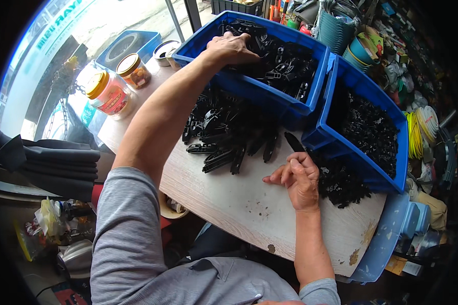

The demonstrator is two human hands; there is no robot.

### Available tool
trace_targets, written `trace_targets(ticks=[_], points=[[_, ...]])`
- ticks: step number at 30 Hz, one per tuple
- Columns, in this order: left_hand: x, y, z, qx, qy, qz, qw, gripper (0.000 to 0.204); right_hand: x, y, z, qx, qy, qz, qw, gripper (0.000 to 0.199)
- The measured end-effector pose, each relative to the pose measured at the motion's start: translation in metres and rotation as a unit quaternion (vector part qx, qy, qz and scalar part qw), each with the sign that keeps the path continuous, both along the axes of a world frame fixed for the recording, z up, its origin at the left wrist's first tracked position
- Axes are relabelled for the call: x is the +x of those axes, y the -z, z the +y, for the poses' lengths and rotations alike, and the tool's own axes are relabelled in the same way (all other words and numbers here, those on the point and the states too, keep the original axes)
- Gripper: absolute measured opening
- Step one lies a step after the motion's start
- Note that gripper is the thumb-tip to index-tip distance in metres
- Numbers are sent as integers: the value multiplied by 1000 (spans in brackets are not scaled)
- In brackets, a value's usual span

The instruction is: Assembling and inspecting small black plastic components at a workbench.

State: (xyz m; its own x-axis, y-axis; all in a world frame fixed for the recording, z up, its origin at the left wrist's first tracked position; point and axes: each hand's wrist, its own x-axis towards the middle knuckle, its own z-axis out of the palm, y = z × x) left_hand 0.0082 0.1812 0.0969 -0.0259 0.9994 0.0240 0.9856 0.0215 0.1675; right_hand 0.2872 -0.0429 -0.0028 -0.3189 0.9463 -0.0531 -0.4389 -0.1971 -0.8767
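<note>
One left hand (230,50), loosely spread, is reaching among black plastic parts (286,57) in a blue bin (285,104), probably needing a pinch next, while the right hand (301,184) is sitting half-curled, both holds unclear.

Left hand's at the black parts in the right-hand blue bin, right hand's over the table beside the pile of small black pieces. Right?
Wrong bin. The head view shows the left hand at the black parts in the left-hand blue bin. The right hand is over the table beside the pile of small black pieces, as you said.
</note>
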Motion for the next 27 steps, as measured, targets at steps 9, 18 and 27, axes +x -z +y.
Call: trace_targets(ticks=[9,18,27], points=[[14,5,0,24,40,-12,999,71,3,1,1,-2,-6,3,1000,20],[5,10,2,84,97,-46,991,57,1,0,1,0,0,2,1000,19],[2,2,-1,86,61,-81,991,54,2,3,0,-4,-7,10,1000,17]])
